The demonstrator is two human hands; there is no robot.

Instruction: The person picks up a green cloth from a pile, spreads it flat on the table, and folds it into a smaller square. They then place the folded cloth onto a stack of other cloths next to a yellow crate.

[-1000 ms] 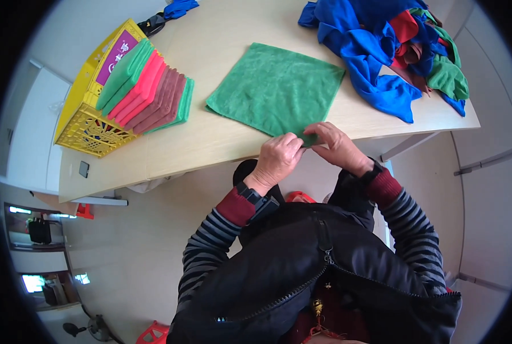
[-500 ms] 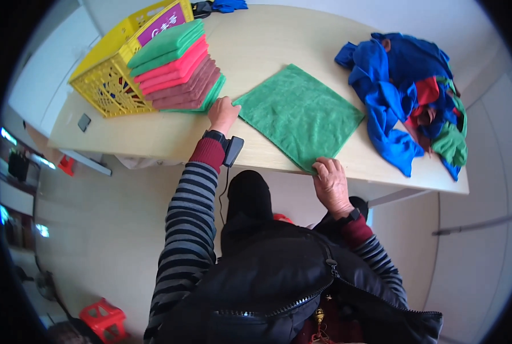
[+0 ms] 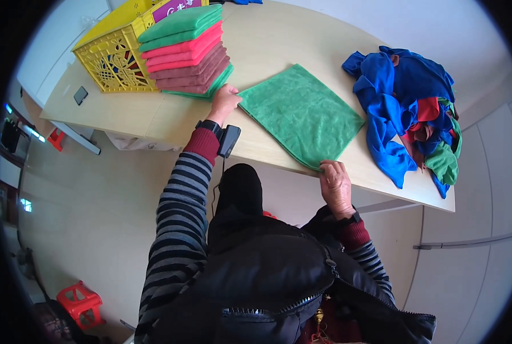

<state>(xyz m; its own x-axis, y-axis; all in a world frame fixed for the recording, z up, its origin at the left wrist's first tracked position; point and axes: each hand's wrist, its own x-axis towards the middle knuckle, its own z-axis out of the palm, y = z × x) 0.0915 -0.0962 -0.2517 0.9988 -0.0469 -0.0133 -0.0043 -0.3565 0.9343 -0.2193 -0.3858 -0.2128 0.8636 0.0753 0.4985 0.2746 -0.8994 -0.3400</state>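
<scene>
A green cloth (image 3: pixel 303 114) lies spread as a flat square on the table, one corner toward me. My left hand (image 3: pixel 226 103) pinches its left corner, close to the bottom of a stack of folded cloths (image 3: pixel 184 51) in green, pink and brown. My right hand (image 3: pixel 335 184) grips the near corner at the table's front edge, its fingers closed on the fabric. To the right of the green cloth sits a crumpled heap of cloths (image 3: pixel 402 109), mostly blue with some red, brown and green.
Behind the stack stands a yellow plastic crate (image 3: pixel 115 63). A small dark flat object (image 3: pixel 80 95) lies at the left of the pale wooden table (image 3: pixel 170 123). On the floor at lower left is a red plastic stool (image 3: pixel 81 304).
The view has shifted and turned slightly. Both hands keep their corners of the green cloth, which stays flat in much the same place.
</scene>
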